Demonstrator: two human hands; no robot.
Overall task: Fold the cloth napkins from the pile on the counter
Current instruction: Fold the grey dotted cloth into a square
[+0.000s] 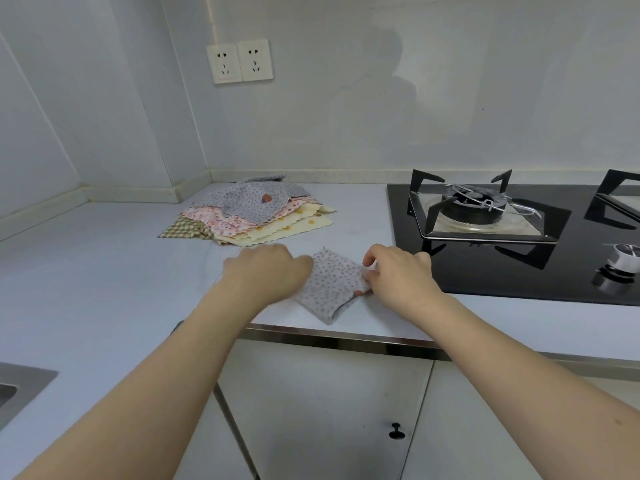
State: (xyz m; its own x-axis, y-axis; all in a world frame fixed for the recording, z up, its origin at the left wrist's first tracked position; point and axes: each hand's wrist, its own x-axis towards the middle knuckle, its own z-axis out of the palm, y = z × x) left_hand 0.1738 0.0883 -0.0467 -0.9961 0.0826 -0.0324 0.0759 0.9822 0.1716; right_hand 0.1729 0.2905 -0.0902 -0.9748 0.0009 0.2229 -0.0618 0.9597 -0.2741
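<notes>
Both hands work a grey dotted napkin (pixel 330 289), folded small near the counter (pixel 104 271) edge: left hand (pixel 268 271) grips its left side, right hand (pixel 398 275) pinches its right corner. Behind waits the pile (pixel 249 211), several napkins unfolded; most work remains.

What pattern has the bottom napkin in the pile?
Olive-and-cream checks on the bottom napkin, head view.

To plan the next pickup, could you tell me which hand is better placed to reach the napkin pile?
Left, probably. The left hand lies nearer the pile, while the right hand pinches the folded gray napkin beside the stove.
</notes>
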